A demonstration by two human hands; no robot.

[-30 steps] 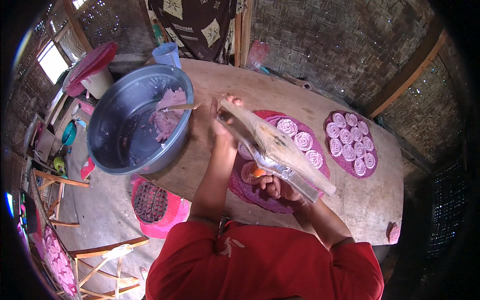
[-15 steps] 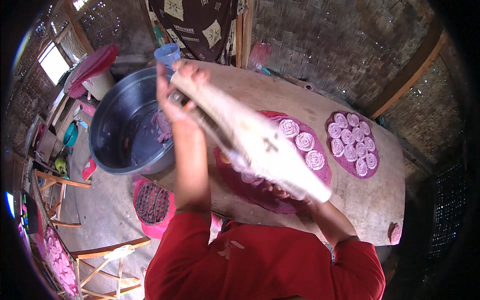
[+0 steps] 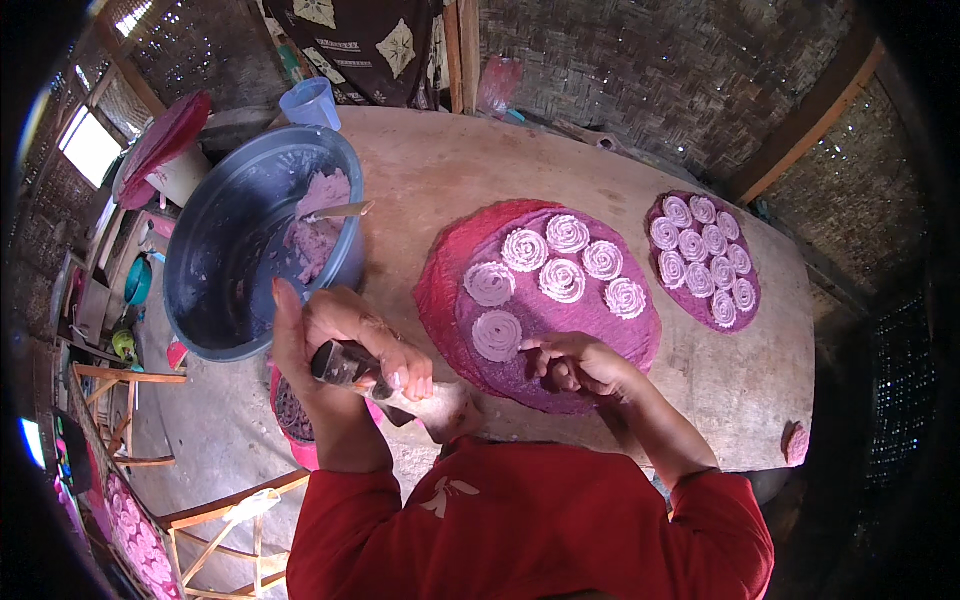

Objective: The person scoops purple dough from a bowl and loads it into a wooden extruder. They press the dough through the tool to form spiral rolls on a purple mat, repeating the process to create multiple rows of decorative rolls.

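My left hand (image 3: 350, 330) is closed around a whitish bag (image 3: 447, 408) with a clear, dark-looking tube (image 3: 340, 364) at one end. The bag hangs bunched in front of my shirt. My right hand (image 3: 582, 365) holds nothing visible; its index finger reaches out while the other fingers curl loosely. That fingertip is at the edge of a pale pink dough swirl (image 3: 497, 336), and I cannot tell whether it touches. Several such swirls lie on a round purple-pink mat (image 3: 560, 330), over a redder one (image 3: 440, 283).
A big dark basin (image 3: 195, 300) at the left holds pink dough (image 3: 318, 215) and a flat stick-like tool (image 3: 342, 211). Behind it stands a blue plastic cup (image 3: 311, 103). A second mat full of swirls (image 3: 705, 260) lies farther right on the wooden table (image 3: 740, 400).
The bag, stretched between both hands before, has come down toward me in my left hand. My right hand has let go of it and is now beside the lower-left swirl.
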